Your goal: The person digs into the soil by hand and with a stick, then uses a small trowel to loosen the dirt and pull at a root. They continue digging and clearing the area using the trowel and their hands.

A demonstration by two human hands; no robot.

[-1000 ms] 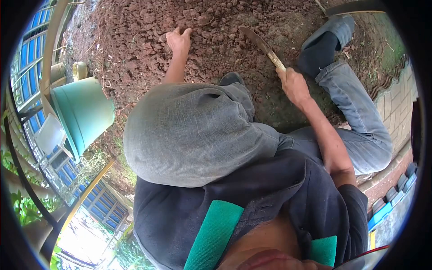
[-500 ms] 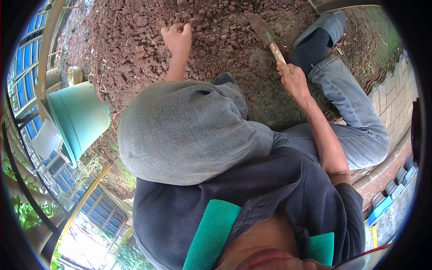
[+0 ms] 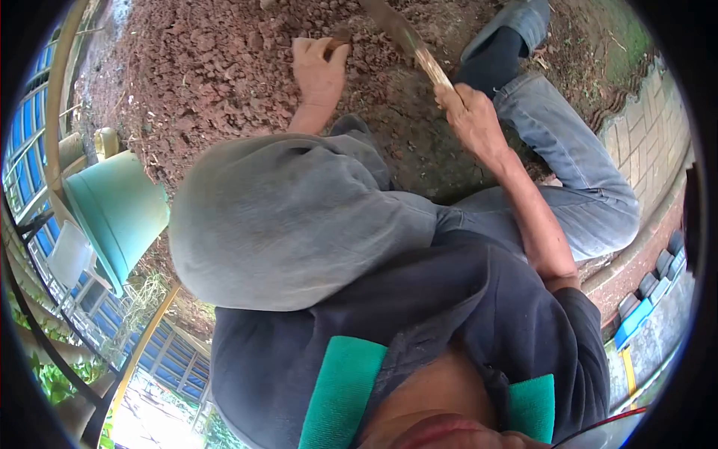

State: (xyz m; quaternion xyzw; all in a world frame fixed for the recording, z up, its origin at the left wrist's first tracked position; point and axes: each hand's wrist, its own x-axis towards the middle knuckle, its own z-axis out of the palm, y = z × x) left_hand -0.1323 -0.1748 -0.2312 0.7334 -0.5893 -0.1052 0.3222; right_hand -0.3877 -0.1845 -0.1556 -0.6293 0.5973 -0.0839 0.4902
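Note:
My right hand (image 3: pixel 473 120) is closed round the light wooden handle of a long blade (image 3: pixel 395 26), which points up and left over the soil. Over the clumpy reddish-brown soil (image 3: pixel 217 67) is my left hand (image 3: pixel 320 73), its fingers curled round a small dark clod (image 3: pixel 340 37) at the fingertips. The blade's tip reaches the top edge of the view, a little right of my left hand.
A pale green bucket (image 3: pixel 123 213) stands at the left beside a yellowish post. My shoe (image 3: pixel 527 22) rests on the ground at the upper right, with brick paving (image 3: pixel 651 135) beyond. Blue and grey objects (image 3: pixel 643 314) lie at the lower right.
My left hand has shifted right and closed round a dark clod. My right hand has moved slightly left and up with the blade, as the whole view shifted a little.

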